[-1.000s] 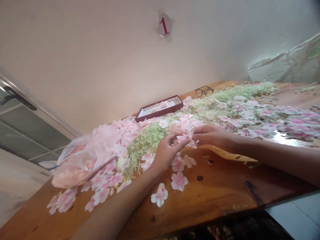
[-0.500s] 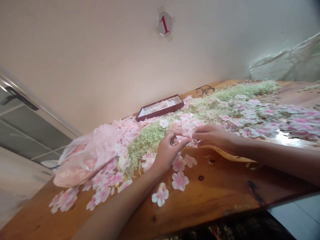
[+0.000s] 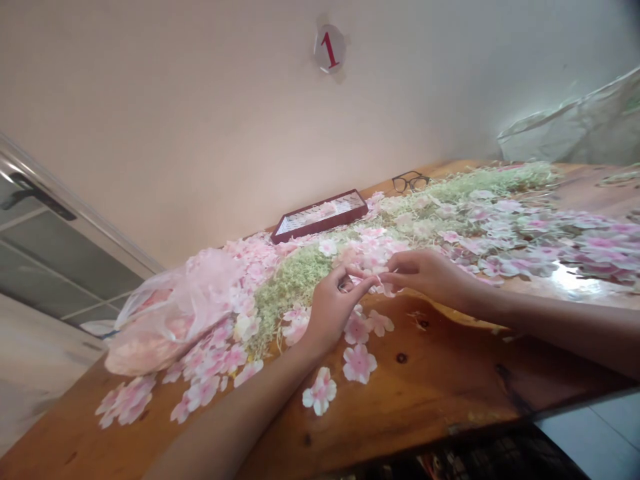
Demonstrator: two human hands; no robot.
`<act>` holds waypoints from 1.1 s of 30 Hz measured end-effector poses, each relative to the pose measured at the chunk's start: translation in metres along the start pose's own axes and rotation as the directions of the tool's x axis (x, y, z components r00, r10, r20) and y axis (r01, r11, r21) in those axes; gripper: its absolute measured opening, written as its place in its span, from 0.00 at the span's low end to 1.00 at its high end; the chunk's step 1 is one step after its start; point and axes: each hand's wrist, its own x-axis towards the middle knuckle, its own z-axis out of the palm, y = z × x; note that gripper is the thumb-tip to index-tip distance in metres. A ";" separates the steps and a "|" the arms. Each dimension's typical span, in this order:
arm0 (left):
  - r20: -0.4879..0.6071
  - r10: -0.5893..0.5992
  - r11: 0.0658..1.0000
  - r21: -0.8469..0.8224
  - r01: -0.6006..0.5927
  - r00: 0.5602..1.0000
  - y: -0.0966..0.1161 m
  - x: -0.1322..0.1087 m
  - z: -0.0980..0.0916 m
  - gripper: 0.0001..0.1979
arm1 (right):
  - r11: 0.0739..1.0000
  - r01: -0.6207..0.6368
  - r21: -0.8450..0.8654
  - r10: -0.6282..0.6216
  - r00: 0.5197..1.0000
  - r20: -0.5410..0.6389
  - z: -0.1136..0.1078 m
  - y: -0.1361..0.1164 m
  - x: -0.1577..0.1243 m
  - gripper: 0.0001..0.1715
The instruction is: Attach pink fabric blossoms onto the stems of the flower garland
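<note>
Near the centre of the frame, we see the left hand (image 3: 333,300) half curled, its thumb and forefinger pinching a pale flower (image 3: 375,273), partly hidden between the fingertips. Coming from the right side, the right hand (image 3: 427,273) bends its fingers, tips closed on the same flower. Below them, we see blooms (image 3: 359,363) lying loose on the table (image 3: 440,393); above sits a tray (image 3: 323,227).
</note>
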 end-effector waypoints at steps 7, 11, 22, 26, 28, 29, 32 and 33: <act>-0.003 0.064 0.991 0.114 -0.063 0.998 0.004 -0.005 -0.001 0.12 | 0.920 0.167 -0.353 -0.227 0.964 -0.135 0.002 0.001 -0.005 0.14; -0.016 0.089 0.986 0.144 -0.086 0.996 0.006 -0.006 -0.001 0.11 | 0.915 0.231 -0.331 -0.288 0.948 -0.135 0.003 0.000 -0.004 0.12; -0.047 0.208 0.976 0.078 -0.204 0.977 0.006 -0.010 0.000 0.11 | 0.423 0.564 -0.710 -0.817 0.576 -0.029 -0.012 -0.002 -0.006 0.02; -0.016 0.234 0.972 0.002 -0.234 0.972 0.010 -0.014 0.002 0.13 | 0.252 0.596 -0.763 -0.878 0.472 0.079 -0.017 -0.004 -0.009 0.04; -0.005 0.243 0.970 0.000 -0.243 0.970 0.011 -0.015 0.002 0.14 | 0.220 0.609 -0.762 -0.880 0.461 0.115 -0.016 -0.005 -0.010 0.04; -0.003 0.254 0.967 0.012 -0.254 0.967 0.011 -0.015 0.002 0.14 | 0.213 0.613 -0.761 -0.879 0.461 0.125 -0.015 -0.005 -0.010 0.04; -0.005 0.309 0.948 0.085 -0.308 0.951 0.010 -0.017 0.003 0.13 | 0.209 0.612 -0.763 -0.881 0.457 0.125 -0.014 -0.004 -0.010 0.04; -0.006 0.327 0.940 0.109 -0.325 0.945 0.010 -0.017 0.003 0.13 | 0.212 0.613 -0.761 -0.883 0.455 0.120 -0.014 -0.004 -0.010 0.05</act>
